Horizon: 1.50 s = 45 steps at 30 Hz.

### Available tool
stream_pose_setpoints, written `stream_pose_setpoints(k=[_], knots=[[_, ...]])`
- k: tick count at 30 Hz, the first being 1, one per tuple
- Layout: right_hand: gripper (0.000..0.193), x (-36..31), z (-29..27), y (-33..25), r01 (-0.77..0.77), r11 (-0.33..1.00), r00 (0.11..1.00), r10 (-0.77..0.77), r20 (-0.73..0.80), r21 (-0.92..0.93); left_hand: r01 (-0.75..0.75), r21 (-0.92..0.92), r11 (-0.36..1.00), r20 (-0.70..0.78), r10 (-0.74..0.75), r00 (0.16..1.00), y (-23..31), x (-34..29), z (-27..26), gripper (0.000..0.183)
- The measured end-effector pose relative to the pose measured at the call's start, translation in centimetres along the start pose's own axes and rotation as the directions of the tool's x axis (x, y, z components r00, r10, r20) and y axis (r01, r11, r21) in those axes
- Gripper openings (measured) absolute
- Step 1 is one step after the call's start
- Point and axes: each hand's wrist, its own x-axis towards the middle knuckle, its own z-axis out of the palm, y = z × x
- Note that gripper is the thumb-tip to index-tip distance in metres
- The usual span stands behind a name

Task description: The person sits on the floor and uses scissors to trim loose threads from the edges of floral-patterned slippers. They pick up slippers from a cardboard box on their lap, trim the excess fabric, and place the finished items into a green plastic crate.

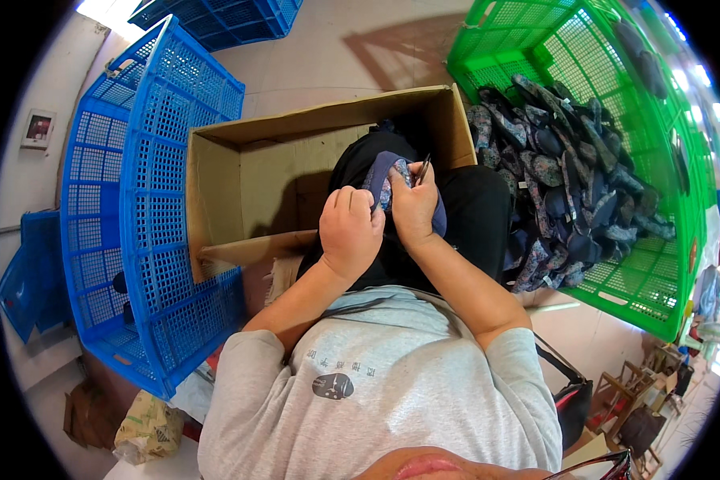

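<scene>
Above my lap I hold a navy cloth piece (pixel 380 166) with a small floral print showing in its middle. My left hand (pixel 350 228) is closed at its left edge, fingers curled in. My right hand (pixel 414 210) grips the right side, thumb pressed on the floral part. A slim dark pointed tool (pixel 424 168), its kind unclear, sticks up from the fingers of that same hand. The exact shape of the cloth piece is partly hidden by both hands. Just beyond them stands an open cardboard box (pixel 210 196), with my dark-trousered knee over its right part.
At right, a green plastic crate (pixel 644 300) holds a heap of dark floral cloth pieces (pixel 548 168), some with white tags. Tall blue crates (pixel 156 160) stand at left, and another blue crate (pixel 224 22) is farther back. A patterned bag (pixel 148 428) lies at lower left.
</scene>
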Motion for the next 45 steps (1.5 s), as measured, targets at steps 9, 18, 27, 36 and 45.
stream_pose_setpoints(k=[9,18,27,36,45], knots=[[0.020,-0.8,0.1,-0.6,-0.155,0.967,0.988,0.155,0.014,0.202,-0.157,0.049,0.986,0.113,0.151,0.982,1.4,-0.2,-0.3,0.023],[0.030,2.0,-8.7,-6.2,-0.295,0.934,0.873,0.176,0.454,0.203,0.146,-0.168,0.975,0.151,-0.121,0.981,-1.2,2.4,-6.4,0.015],[0.028,-1.7,-6.0,-2.4,-0.076,0.994,0.880,0.106,0.462,-0.085,-0.056,-0.124,0.991,0.190,0.079,0.979,-2.9,2.6,-6.1,0.015],[0.026,-1.2,-4.8,-0.2,-0.073,0.997,0.903,0.076,0.424,-0.024,-0.464,0.060,0.884,0.195,0.446,0.874,-1.6,1.4,-4.3,0.041],[0.024,-1.6,-5.4,-0.8,-0.049,0.997,0.870,0.075,0.486,-0.068,-0.371,0.157,0.915,0.197,0.339,0.920,-2.8,2.9,-0.5,0.028]])
